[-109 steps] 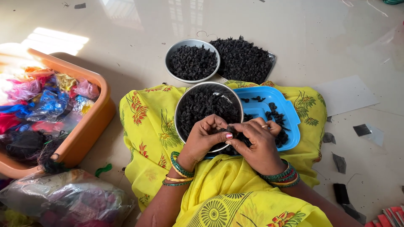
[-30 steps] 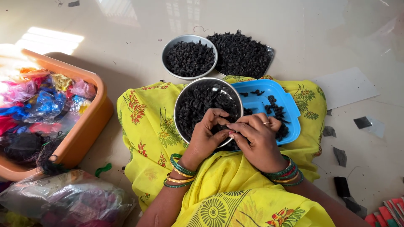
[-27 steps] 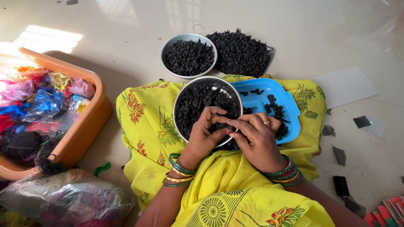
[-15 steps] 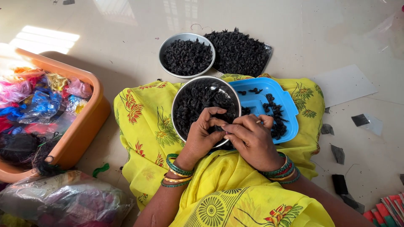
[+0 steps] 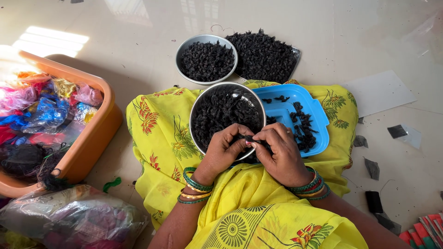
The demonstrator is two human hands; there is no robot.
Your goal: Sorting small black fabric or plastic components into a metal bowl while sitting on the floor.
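A round metal bowl full of small black pieces rests on my lap, on yellow flowered cloth. My left hand and my right hand meet over the bowl's near rim. Both pinch one small black piece between their fingertips. Beside the bowl to the right lies a blue plastic tray holding several loose black pieces. Green and gold bangles sit on both wrists.
On the floor ahead stand a second metal bowl of black pieces and a heaped flat tray. An orange tub of coloured bags is at left, a clear bag below it. Paper sheet and dark scraps lie right.
My hands stay together over the bowl's near rim, fingers working the small black piece. The view has shifted slightly; nothing else has moved.
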